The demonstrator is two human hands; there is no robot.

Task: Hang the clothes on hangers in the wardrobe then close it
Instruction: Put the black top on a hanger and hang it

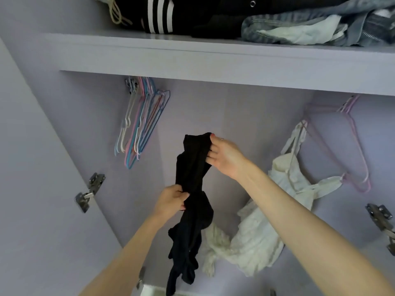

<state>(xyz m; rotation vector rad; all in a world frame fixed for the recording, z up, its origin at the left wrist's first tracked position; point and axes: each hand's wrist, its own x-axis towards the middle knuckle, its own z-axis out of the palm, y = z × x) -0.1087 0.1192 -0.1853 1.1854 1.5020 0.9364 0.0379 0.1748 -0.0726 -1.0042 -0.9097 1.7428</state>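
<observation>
A long black garment (191, 189) hangs bunched in front of the open lilac wardrobe (224, 116). My right hand (224, 155) pinches its top edge, and my left hand (172, 200) grips it around the middle; the lower part dangles below. A bundle of empty coloured hangers (141, 124) hangs at the upper left. On the right, a white garment (284, 199) hangs from a pink hanger (352, 146), its lower part partly hidden by my right forearm.
A shelf (213, 58) above holds folded dark clothes with white stripes (162, 16) and denim (320, 24). Metal door hinges sit on the left side panel (89, 192) and the right one (380, 218). A fluffy white piece of cloth (215, 251) lies low behind the black garment.
</observation>
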